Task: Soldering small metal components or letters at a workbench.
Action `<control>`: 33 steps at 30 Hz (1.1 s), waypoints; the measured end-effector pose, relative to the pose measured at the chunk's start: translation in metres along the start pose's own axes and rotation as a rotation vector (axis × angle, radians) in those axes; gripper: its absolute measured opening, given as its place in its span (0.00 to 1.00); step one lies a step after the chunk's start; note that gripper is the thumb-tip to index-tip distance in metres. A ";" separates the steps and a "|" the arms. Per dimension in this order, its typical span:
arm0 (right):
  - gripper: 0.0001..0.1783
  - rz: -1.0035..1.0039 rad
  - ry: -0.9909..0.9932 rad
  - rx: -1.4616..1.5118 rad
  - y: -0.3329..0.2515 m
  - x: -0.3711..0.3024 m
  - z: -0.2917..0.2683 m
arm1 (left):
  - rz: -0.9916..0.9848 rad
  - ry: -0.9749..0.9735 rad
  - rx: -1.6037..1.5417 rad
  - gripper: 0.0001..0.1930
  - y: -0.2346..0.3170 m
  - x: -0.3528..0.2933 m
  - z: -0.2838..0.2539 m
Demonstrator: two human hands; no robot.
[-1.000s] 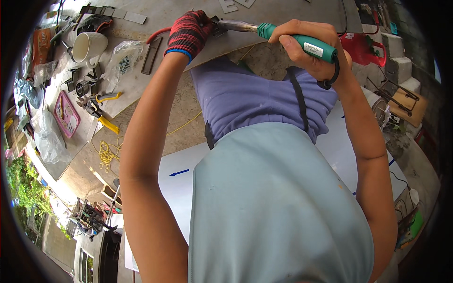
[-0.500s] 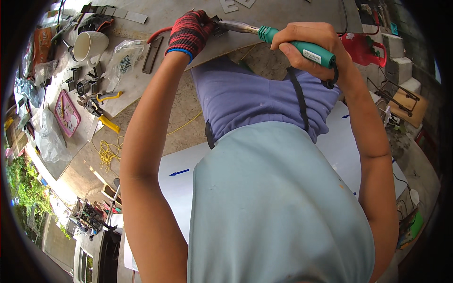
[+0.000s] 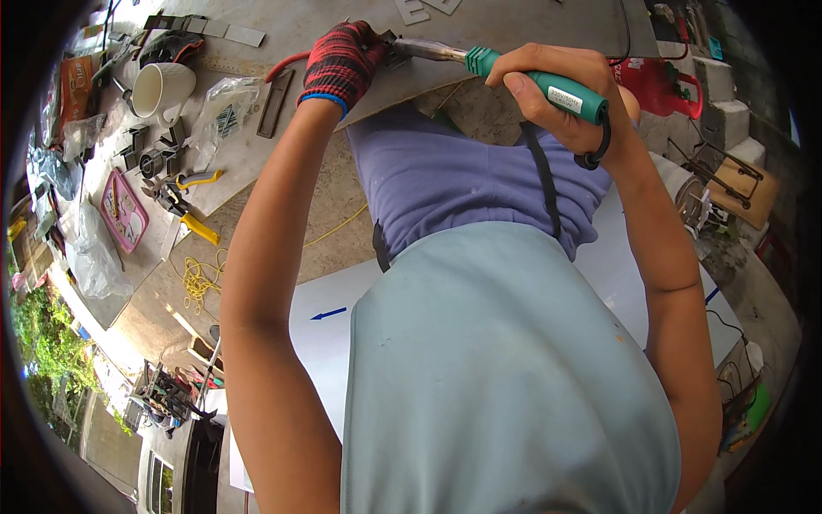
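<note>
My right hand (image 3: 591,70) is bare and wrapped round the green handle of a soldering iron (image 3: 484,62). The iron's metal barrel points left, its tip at a small dark metal piece (image 3: 395,52). Closed on that piece is my left hand (image 3: 344,63), in a red-and-black striped knit glove; its fingertips are partly hidden. A thin red curved rod or cable (image 3: 287,62) runs out from beside the glove. Both hands are over the table's near edge, above my lap.
On the table (image 3: 514,26) at left lie a dark metal bar (image 3: 276,103), a clear plastic bag (image 3: 224,120), a white mug (image 3: 163,92), dark metal letters (image 3: 156,154), yellow-handled pliers (image 3: 199,224) and a pink tray (image 3: 122,210). A red tank (image 3: 655,87) stands at right.
The soldering iron has shifted very slightly left, still against the dark piece. My right hand's grip has loosened a little and its forearm has moved inward. The left hand stays nearly in place.
</note>
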State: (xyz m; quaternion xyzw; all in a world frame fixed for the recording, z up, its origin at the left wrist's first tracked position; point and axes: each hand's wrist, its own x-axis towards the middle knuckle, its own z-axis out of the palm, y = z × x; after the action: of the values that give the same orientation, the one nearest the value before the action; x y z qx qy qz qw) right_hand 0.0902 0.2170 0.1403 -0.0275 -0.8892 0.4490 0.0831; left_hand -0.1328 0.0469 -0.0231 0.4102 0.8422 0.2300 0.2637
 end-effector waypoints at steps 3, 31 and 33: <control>0.09 0.069 0.048 0.035 -0.004 -0.001 0.003 | -0.046 -0.014 -0.012 0.12 0.000 -0.001 0.001; 0.05 0.045 0.148 0.099 -0.006 -0.015 0.014 | -0.038 0.034 -0.135 0.09 -0.009 -0.007 0.009; 0.04 0.048 0.128 0.075 -0.004 -0.015 0.012 | -0.033 0.035 -0.165 0.08 -0.009 -0.008 0.009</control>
State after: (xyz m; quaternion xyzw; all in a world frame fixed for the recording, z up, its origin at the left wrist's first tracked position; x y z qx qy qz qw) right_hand 0.1026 0.2032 0.1350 -0.0742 -0.8638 0.4811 0.1299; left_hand -0.1281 0.0365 -0.0333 0.3691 0.8315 0.3013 0.2856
